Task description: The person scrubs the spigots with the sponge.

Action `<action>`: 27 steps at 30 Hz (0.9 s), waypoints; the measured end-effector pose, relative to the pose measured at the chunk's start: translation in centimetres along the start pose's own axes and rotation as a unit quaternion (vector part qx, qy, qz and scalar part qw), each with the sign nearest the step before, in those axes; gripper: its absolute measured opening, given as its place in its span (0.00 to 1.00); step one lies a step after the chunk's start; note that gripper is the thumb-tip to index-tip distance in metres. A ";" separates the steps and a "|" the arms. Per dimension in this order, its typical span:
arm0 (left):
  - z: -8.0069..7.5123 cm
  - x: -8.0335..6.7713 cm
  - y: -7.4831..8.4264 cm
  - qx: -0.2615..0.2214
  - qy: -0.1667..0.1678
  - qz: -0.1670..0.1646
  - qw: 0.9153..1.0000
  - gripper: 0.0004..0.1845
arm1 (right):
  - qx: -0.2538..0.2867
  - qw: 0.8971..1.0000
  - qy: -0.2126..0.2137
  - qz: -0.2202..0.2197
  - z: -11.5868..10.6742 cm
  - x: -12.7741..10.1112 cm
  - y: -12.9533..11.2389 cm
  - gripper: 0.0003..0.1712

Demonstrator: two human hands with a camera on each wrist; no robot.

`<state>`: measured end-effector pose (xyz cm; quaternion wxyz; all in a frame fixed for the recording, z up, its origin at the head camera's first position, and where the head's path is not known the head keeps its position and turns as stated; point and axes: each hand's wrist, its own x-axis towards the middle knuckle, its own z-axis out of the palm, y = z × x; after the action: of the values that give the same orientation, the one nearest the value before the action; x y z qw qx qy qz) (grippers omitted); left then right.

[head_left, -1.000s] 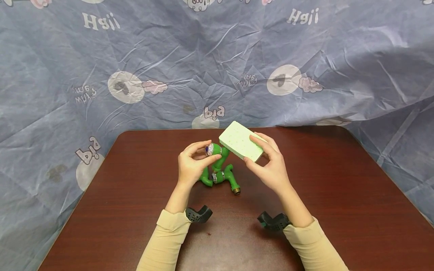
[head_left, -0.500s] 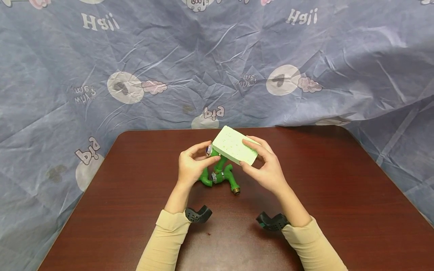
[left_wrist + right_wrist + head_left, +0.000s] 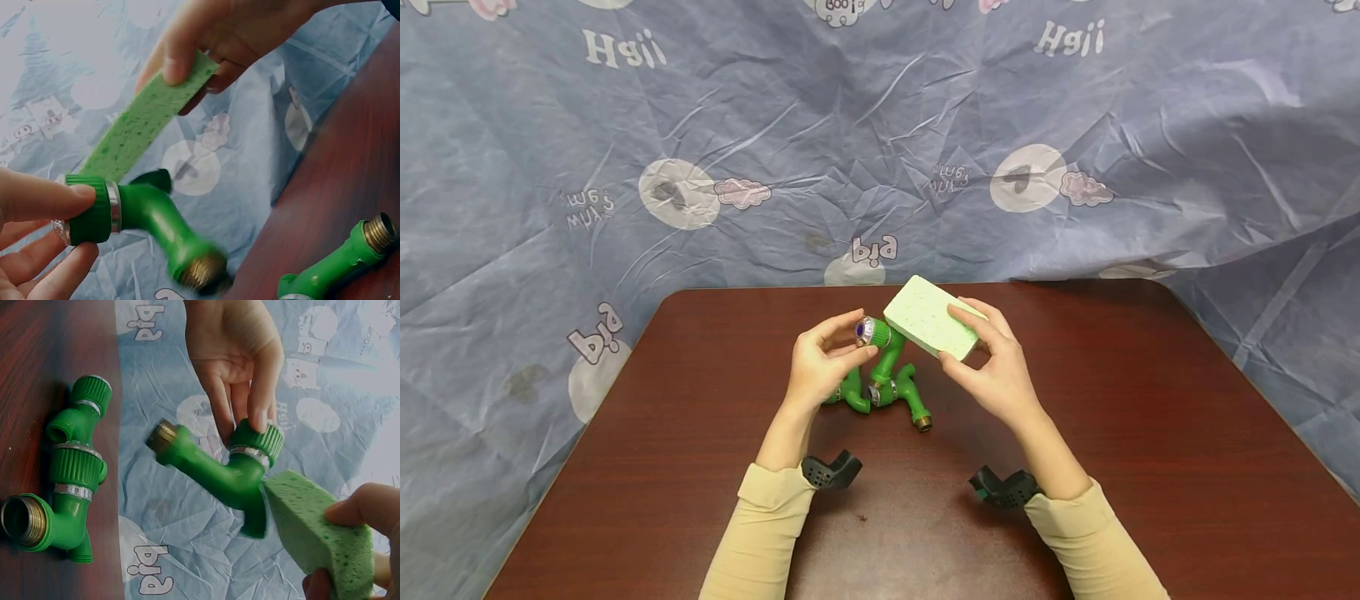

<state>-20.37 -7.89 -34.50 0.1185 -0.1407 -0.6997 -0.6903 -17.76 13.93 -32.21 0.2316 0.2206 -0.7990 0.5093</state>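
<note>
Blue printed cloth hangs behind both hands & drapes round the dark wood bench. Green sponge is held up off the bench in the right hand, thumb on one long face, fingers on the other; its near end sits right at the spout of the green tap. Left hand pinches the tap's ribbed green cap, thumb on top, fingers under, tap lifted w/ brass thread pointing down. 2nd green fitting w/ brass end lies on the bench just below, btwn the two hands, untouched. Beige sleeves cover both forearms.
</note>
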 end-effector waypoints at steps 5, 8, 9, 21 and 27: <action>-0.3 0.6 -1.9 -0.017 0.007 0.013 1.000 0.26 | 0.033 0.999 0.003 -0.007 -0.4 0.0 -0.1 0.31; -0.4 0.7 -2.5 -0.024 0.019 0.004 1.000 0.24 | 0.047 0.999 -0.016 -0.018 -0.5 -0.1 -0.1 0.31; -0.4 0.7 -2.5 -0.026 0.025 0.001 0.999 0.24 | 0.048 0.998 -0.022 -0.019 -0.5 -0.1 -0.1 0.31; -0.4 0.7 -2.4 -0.020 0.072 -0.016 0.997 0.23 | 0.029 1.000 -0.003 -0.002 -0.8 0.1 -0.2 0.31; -0.1 0.6 -2.4 -0.003 0.086 -0.002 0.996 0.22 | 0.017 0.998 -0.041 -0.040 -0.7 -0.1 -0.2 0.31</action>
<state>-21.83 -8.04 -36.54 0.1763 -0.0799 -0.6853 -0.7021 -17.51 14.50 -31.86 0.2151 0.2768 -0.7896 0.5037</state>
